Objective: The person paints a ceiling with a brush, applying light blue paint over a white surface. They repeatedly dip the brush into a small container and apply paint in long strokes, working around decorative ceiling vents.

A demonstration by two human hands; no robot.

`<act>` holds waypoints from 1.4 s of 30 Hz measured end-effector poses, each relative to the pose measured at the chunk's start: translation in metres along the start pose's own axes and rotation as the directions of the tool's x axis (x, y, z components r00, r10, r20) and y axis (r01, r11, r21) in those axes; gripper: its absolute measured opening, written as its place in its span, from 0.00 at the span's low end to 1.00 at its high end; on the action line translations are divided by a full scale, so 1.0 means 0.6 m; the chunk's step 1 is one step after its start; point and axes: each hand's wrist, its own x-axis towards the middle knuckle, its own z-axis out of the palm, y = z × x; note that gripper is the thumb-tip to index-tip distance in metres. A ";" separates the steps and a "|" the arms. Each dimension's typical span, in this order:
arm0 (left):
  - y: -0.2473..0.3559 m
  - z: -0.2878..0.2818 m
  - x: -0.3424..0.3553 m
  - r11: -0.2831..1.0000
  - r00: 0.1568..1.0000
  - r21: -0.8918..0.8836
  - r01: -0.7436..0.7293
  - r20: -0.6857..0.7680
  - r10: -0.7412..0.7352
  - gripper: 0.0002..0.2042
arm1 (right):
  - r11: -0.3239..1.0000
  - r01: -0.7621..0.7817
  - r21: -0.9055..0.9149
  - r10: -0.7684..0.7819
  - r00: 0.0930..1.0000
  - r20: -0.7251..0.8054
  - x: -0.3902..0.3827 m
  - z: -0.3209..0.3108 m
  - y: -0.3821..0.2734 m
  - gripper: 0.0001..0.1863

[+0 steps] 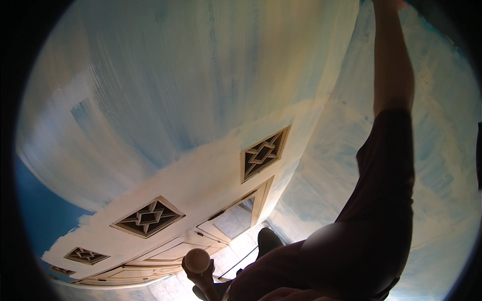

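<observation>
Low in the view, my left hand (203, 279) is wrapped round a small cup (197, 261), seen from above as a pale beige disc. Whether that disc is its contents or a lid is hard to make out. My right arm (392, 70) stretches straight up along the right side, its dark sleeve pushed back from the forearm. At the top edge my right hand (390, 3) is cut off, so its fingers and anything in them are hidden. It is close to the upper wall, near the corner. Streaky blue and cream paint covers the wall (201, 85).
Below the streaks runs a plain cream band with diamond-patterned vents (263, 154), (148, 216). Under them are panelled cream doors (170, 251) and a glazed panel (234, 220). Far left, a patch of wall is deep blue (42, 195). Bright floor tiles (243, 246) lie far below.
</observation>
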 end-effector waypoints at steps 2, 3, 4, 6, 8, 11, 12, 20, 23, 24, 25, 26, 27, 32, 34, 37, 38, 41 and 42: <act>-0.028 -0.002 -0.021 1.000 0.999 0.007 -0.007 -0.053 0.008 0.46 | 0.974 -0.095 0.204 0.075 0.992 0.105 -0.120 -0.026 0.033 0.35; -0.033 0.001 -0.017 0.999 0.999 -0.039 0.029 -0.030 -0.031 0.46 | 0.957 -0.133 0.258 0.103 0.987 0.125 -0.198 -0.069 0.034 0.36; -0.037 -0.004 -0.032 0.993 0.995 -0.081 0.081 -0.045 -0.085 0.45 | 0.932 -0.199 0.303 0.165 0.977 0.134 -0.300 -0.095 0.046 0.37; -0.030 -0.029 -0.074 0.979 0.979 -0.065 0.191 -0.058 -0.195 0.45 | 0.860 -0.380 0.340 0.391 0.919 0.037 -0.560 -0.182 0.083 0.39; -0.006 -0.026 -0.064 0.968 0.967 -0.004 0.252 0.027 -0.252 0.45 | 0.788 -0.574 0.221 0.614 0.759 -0.216 -0.814 -0.329 0.048 0.35; -0.011 -0.024 -0.068 0.934 0.933 -0.013 0.356 0.057 -0.355 0.45 | 0.567 -0.700 0.434 0.822 0.447 -0.354 -1.205 -0.530 0.018 0.26; -0.004 -0.024 -0.068 0.957 0.955 0.057 0.286 0.062 -0.289 0.44 | 0.362 -0.564 0.742 0.926 0.306 -0.219 -1.299 -0.578 -0.009 0.25; -0.045 -0.014 -0.132 0.999 0.989 -0.031 0.042 0.146 -0.037 0.41 | -0.307 -0.559 0.770 0.942 -0.063 0.329 -1.457 -0.433 -0.117 0.14; -0.073 0.019 -0.139 0.987 0.985 -0.141 0.075 0.167 -0.051 0.38 | -0.338 -0.597 0.728 0.928 -0.082 0.363 -1.457 -0.367 -0.075 0.13; -0.080 0.025 -0.143 0.994 0.983 -0.106 0.040 0.185 -0.020 0.37 | -0.434 -0.532 0.727 0.883 -0.091 0.460 -1.445 -0.339 -0.066 0.13; -0.086 0.030 -0.141 0.997 0.978 -0.073 0.005 0.208 0.011 0.36 | -0.523 -0.464 0.715 0.831 -0.091 0.548 -1.428 -0.309 -0.063 0.13; -0.092 0.035 -0.138 0.992 0.976 -0.125 -0.005 0.217 0.033 0.35 | -0.530 -0.452 0.718 0.824 -0.073 0.562 -1.414 -0.277 -0.066 0.13; -0.102 0.039 -0.153 0.982 0.978 -0.189 0.028 0.206 0.012 0.36 | -0.572 -0.446 0.688 0.793 -0.088 0.603 -1.410 -0.249 -0.071 0.13; -0.138 0.044 -0.160 0.995 0.985 -0.101 0.006 0.169 0.012 0.37 | -0.516 -0.598 0.613 0.829 -0.168 0.534 -1.423 -0.203 -0.091 0.13; -0.153 0.042 -0.168 0.998 0.990 -0.060 -0.008 0.139 0.016 0.37 | -0.489 -0.684 0.541 0.836 -0.191 0.514 -1.448 -0.219 -0.102 0.12; -0.178 0.034 -0.182 0.999 0.992 -0.051 0.007 0.127 -0.001 0.37 | -0.492 -0.764 0.417 0.827 -0.260 0.499 -1.477 -0.253 -0.125 0.12; -0.189 0.032 -0.181 0.998 0.992 -0.059 0.000 0.127 0.008 0.38 | -0.466 -0.805 0.367 0.844 -0.280 0.458 -1.482 -0.263 -0.133 0.13; -0.194 0.029 -0.179 0.996 0.988 -0.074 0.054 0.146 -0.042 0.45 | -0.443 -0.872 0.207 0.822 -0.302 0.483 -1.472 -0.280 -0.162 0.16; -0.184 0.030 -0.177 0.994 0.988 -0.070 0.079 0.136 -0.069 0.45 | -0.327 -0.940 0.098 0.827 -0.234 0.512 -1.465 -0.283 -0.171 0.19</act>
